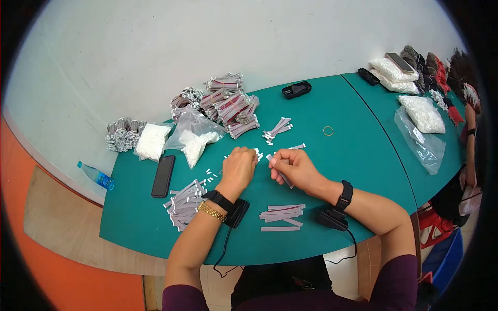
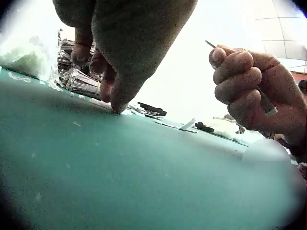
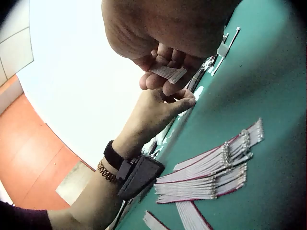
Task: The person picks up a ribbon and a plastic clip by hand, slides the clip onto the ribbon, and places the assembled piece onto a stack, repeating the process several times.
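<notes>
Head view: picking an end piece for a ribbon cable, by the look of it.
Right hand (image 1: 293, 168) pinches the ribbon cable (image 3: 167, 72) above the table (image 1: 358, 155). Left hand (image 1: 237, 168) curls its fingertips onto the white pieces (image 1: 258, 153); whether it grips one I cannot tell. The next move probably calls for a fine pinch and alignment.

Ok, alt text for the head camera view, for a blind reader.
A person's right hand holds a flat ribbon cable over a teal table; the left hand touches the table among small white pieces. Nearby lie cable stacks.

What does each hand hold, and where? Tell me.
Right hand grips a cable round its middle. Left hand touches the table with fingertips; a pinch cannot be told.
</notes>
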Demonstrator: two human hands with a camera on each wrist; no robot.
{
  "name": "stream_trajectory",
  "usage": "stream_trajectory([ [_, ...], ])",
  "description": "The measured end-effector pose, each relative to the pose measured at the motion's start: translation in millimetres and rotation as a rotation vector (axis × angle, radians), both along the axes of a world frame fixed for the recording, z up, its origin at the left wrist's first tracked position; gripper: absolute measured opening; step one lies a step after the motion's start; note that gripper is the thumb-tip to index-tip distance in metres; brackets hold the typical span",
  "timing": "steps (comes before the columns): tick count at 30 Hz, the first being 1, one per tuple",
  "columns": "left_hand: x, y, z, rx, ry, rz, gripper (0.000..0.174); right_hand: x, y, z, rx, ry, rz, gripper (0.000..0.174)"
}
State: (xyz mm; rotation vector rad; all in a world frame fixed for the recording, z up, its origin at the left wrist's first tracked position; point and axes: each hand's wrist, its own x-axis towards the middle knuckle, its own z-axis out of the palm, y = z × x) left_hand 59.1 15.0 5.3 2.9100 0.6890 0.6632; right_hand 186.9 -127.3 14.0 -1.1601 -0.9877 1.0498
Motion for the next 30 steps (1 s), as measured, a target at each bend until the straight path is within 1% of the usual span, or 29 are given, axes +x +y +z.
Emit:
stream_trajectory([
  [3,2,0,0,0.054,0.024,-0.01,0.005,0,1,-1,0.008,-0.004,-0.009,0.017],
  [6,3,2,0,-0.025,-0.01,0.018,0.006,-1,0,-1,0.008,0.004,-0.009,0.016],
  [9,-5,12,10,-0.659,-0.133,-0.074,0.007,-2,-2,4,-0.003,0.019,-0.006,0.016],
  [12,-19,9,15,-1.405,-0.373,-0.203,0.006,-3,-1,5,-0.003,0.012,0.025,0.016],
  [15,-33,-1,18,-1.636,-0.422,-0.281,0.006,-5,-4,9,-0.004,-0.016,0.071,0.018],
  [18,-40,-4,11,-1.751,-0.456,-0.349,0.015,-10,-4,8,0.01,-0.021,0.102,0.02],
  [21,-44,-14,21,-1.757,-0.461,-0.328,0.02,-13,-4,4,0.01,-0.015,0.113,0.021],
  [24,-46,-16,17,-1.747,-0.464,-0.337,0.021,-15,-3,3,0.0,-0.001,0.11,0.02],
  [27,-49,-17,14,-1.721,-0.453,-0.391,0.022,-16,-3,3,-0.021,-0.005,0.106,0.019],
  [30,-48,-18,12,-1.701,-0.482,-0.372,0.021,-17,-3,3,-0.033,-0.015,0.103,0.019],
])
